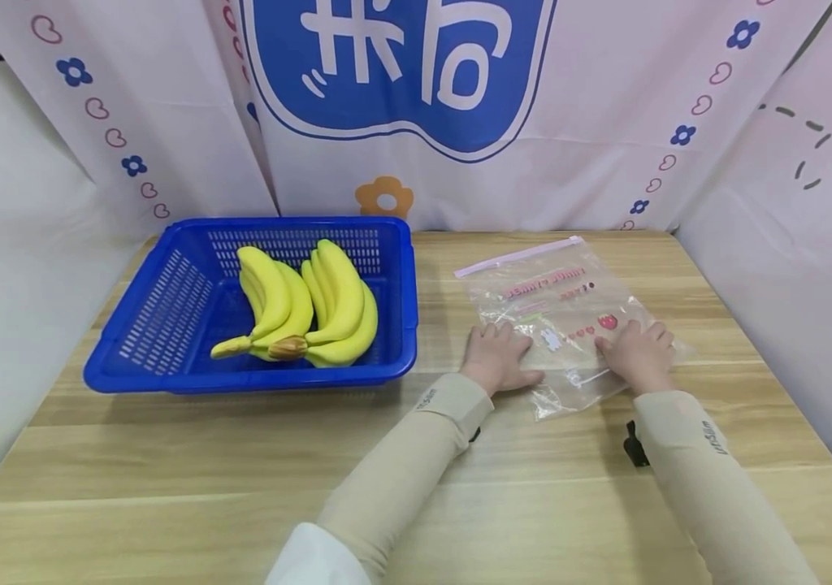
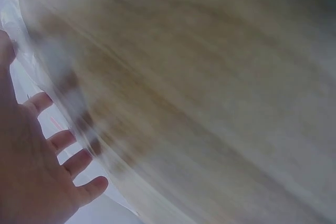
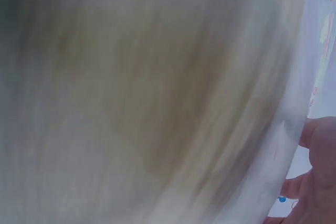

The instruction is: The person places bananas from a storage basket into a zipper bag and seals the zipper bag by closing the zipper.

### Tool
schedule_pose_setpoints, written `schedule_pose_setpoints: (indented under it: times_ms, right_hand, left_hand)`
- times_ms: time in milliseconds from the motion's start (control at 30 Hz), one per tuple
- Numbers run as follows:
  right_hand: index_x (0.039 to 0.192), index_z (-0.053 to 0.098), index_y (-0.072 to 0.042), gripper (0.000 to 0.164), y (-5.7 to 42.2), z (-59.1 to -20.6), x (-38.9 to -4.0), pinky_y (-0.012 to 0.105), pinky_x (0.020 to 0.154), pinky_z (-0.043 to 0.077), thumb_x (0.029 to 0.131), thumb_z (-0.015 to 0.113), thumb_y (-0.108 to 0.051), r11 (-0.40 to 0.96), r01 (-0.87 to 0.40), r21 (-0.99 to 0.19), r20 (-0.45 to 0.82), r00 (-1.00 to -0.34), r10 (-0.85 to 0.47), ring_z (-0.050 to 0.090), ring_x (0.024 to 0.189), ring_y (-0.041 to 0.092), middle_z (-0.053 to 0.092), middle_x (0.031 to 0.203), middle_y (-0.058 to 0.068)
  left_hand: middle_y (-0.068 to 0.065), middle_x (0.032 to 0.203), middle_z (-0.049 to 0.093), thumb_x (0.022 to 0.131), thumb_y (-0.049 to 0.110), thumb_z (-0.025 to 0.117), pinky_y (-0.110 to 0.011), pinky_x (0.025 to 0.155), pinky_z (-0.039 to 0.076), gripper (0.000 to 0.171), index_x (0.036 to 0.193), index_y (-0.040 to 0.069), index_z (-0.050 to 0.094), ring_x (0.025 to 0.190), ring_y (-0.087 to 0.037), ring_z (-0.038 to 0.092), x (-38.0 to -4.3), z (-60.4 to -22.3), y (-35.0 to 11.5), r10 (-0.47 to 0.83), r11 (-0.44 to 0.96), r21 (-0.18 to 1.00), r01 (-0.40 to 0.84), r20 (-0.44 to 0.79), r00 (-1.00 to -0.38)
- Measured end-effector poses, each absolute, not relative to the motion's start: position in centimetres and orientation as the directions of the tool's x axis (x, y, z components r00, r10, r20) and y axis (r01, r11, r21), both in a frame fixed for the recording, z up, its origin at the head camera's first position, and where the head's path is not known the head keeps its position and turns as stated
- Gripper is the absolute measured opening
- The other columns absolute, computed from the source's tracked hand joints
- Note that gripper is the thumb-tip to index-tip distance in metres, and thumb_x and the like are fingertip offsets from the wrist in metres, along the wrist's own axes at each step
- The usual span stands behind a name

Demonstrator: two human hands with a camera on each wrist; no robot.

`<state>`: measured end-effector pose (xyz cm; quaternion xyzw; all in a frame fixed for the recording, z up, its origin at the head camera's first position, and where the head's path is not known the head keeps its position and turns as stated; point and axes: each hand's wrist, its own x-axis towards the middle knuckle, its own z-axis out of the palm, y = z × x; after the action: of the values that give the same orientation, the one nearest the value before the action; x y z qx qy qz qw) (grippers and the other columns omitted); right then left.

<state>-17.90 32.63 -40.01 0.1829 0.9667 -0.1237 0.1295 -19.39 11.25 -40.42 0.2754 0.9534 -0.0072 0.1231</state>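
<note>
A clear plastic zip bag (image 1: 533,313) lies flat on the wooden table, its lilac slider strip (image 1: 518,256) along the far edge. Pink lettering, a small white figure and a red print show on it. My left hand (image 1: 496,357) rests on the bag's left side, fingers spread, thumb toward the middle. On the right side of the bag rests my right hand (image 1: 639,355), its thumb also pointing inward. The left wrist view shows that hand's fingers (image 2: 79,162) extended and apart. In the right wrist view, only part of the right hand (image 3: 320,166) shows.
To the left stands a blue plastic basket (image 1: 134,380) with two bunches of yellow bananas (image 1: 343,305) in it. Behind the wooden table (image 1: 240,471) hangs a printed white cloth (image 1: 314,179), with more white cloth on both sides.
</note>
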Motion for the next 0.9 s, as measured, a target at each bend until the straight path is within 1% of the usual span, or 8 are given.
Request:
schedule_pose_setpoints:
  times_ms: [167, 333, 433, 600, 667, 733, 833, 900]
  right_hand:
    - [0.14, 0.014, 0.022, 0.09, 32.2, -40.1, -17.9, 0.069, 0.109, 0.017, 0.096, 0.04, -0.052, 0.888, 0.405, -0.216, -0.363, -0.878, 0.312, 0.014, 0.128, 0.067, 0.006, 0.136, 0.055]
    - [0.143, -0.004, 0.019, 0.1, 32.1, -40.4, -17.9, 0.069, 0.112, 0.003, 0.095, 0.032, -0.061, 0.884, 0.407, -0.232, -0.439, -0.854, 0.278, -0.005, 0.131, 0.068, -0.018, 0.137, 0.053]
    - [0.143, -0.011, 0.017, 0.099, 32.1, -40.5, -17.9, 0.068, 0.112, -0.003, 0.095, 0.027, -0.061, 0.884, 0.406, -0.231, -0.466, -0.844, 0.266, -0.013, 0.131, 0.067, -0.025, 0.136, 0.051]
    - [0.143, -0.015, 0.015, 0.097, 32.1, -40.1, -17.8, 0.068, 0.112, -0.004, 0.096, 0.024, -0.06, 0.877, 0.421, -0.233, -0.5, -0.825, 0.263, -0.018, 0.13, 0.066, -0.03, 0.135, 0.049]
    - [0.143, -0.016, 0.014, 0.096, 32.0, -40.0, -17.8, 0.068, 0.112, -0.005, 0.096, 0.024, -0.06, 0.878, 0.42, -0.232, -0.509, -0.821, 0.258, -0.019, 0.13, 0.066, -0.03, 0.135, 0.049]
    - [0.143, -0.016, 0.014, 0.095, 32.0, -40.1, -17.9, 0.068, 0.112, -0.005, 0.096, 0.023, -0.059, 0.879, 0.417, -0.232, -0.515, -0.819, 0.252, -0.019, 0.131, 0.066, -0.03, 0.135, 0.049]
    - [0.143, -0.015, 0.014, 0.095, 32.0, -40.2, -17.9, 0.068, 0.112, -0.005, 0.097, 0.023, -0.059, 0.882, 0.411, -0.231, -0.521, -0.818, 0.244, -0.018, 0.131, 0.065, -0.028, 0.135, 0.05]
    - [0.143, -0.015, 0.014, 0.095, 32.1, -40.2, -17.9, 0.068, 0.112, -0.004, 0.096, 0.023, -0.059, 0.884, 0.408, -0.229, -0.525, -0.816, 0.24, -0.018, 0.131, 0.065, -0.028, 0.135, 0.05]
  left_hand:
    - [0.0, 0.148, 0.041, 0.096, 0.058, 0.035, -0.042, 0.109, 0.035, 0.053, 0.144, 0.036, 0.039, 0.135, -0.022, 0.039, -19.4, -40.4, 11.4, 0.524, 0.849, 0.064, 0.524, -0.233, -0.819]
    - [0.0, 0.149, 0.04, 0.098, 0.045, 0.037, -0.045, 0.112, 0.033, 0.046, 0.143, 0.036, 0.039, 0.137, -0.024, 0.037, -19.5, -40.5, 11.6, 0.517, 0.853, 0.061, 0.519, -0.24, -0.822]
    - [0.0, 0.146, 0.043, 0.098, 0.044, 0.041, -0.045, 0.111, 0.035, 0.044, 0.14, 0.034, 0.043, 0.133, -0.024, 0.04, -19.6, -40.5, 11.8, 0.52, 0.851, 0.057, 0.522, -0.227, -0.823]
    - [-0.004, 0.145, 0.044, 0.094, 0.046, 0.05, -0.043, 0.109, 0.037, 0.051, 0.14, 0.026, 0.045, 0.131, -0.024, 0.043, -20.2, -40.6, 11.9, 0.515, 0.857, 0.098, 0.506, -0.216, -0.83]
    - [-0.008, 0.149, 0.039, 0.093, 0.048, 0.052, -0.044, 0.113, 0.033, 0.057, 0.143, 0.022, 0.042, 0.136, -0.026, 0.039, -20.4, -40.7, 11.8, 0.505, 0.863, 0.132, 0.487, -0.226, -0.833]
    - [-0.011, 0.155, 0.029, 0.092, 0.05, 0.053, -0.045, 0.117, 0.027, 0.064, 0.146, 0.02, 0.037, 0.142, -0.028, 0.03, -20.6, -40.8, 11.6, 0.498, 0.867, 0.161, 0.472, -0.235, -0.835]
    - [-0.014, 0.161, 0.013, 0.09, 0.052, 0.056, -0.049, 0.121, 0.016, 0.075, 0.151, 0.019, 0.028, 0.148, -0.032, 0.016, -20.8, -40.8, 11.2, 0.503, 0.863, 0.195, 0.466, -0.238, -0.831]
    - [-0.014, 0.162, 0.006, 0.087, 0.055, 0.058, -0.05, 0.121, 0.014, 0.083, 0.153, 0.019, 0.022, 0.15, -0.032, 0.01, -20.8, -40.7, 11.0, 0.504, 0.862, 0.202, 0.466, -0.233, -0.832]
